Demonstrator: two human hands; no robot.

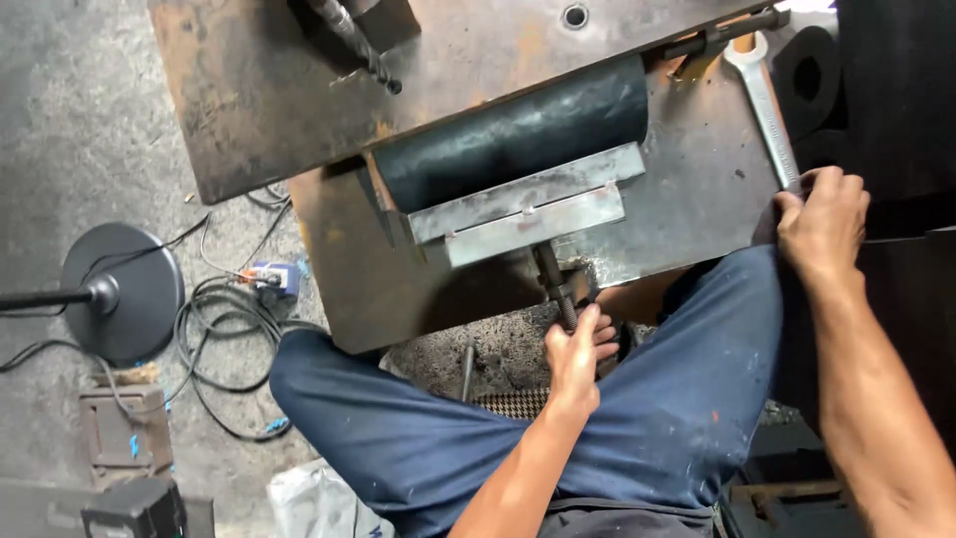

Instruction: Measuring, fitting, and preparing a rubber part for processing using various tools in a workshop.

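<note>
A rough concrete floor lies under the work, with a round black stand base, a tangle of black cables and a small blue-and-white plug off to one side. The person sits low in blue trousers before a rusty steel plate, on which a dark rubber-covered roller lies behind two stepped grey steel bars.

A threaded rod comes out from under the bars toward the person. The left hand is closed around the near end of this rod, fingers wrapped tight and thumb along it. The right hand rests at the plate's edge with its fingers curled over the handle end of a long silver wrench, which lies flat on the plate with its open head far up beside a dark bolt.

Judging from this, the step in hand looks like setting or turning the rod by hand while the wrench is being picked up. The next move would seem to call for lifting the wrench clear of the plate and bringing its head down to the rod, with the left hand keeping the rod from spinning.
</note>
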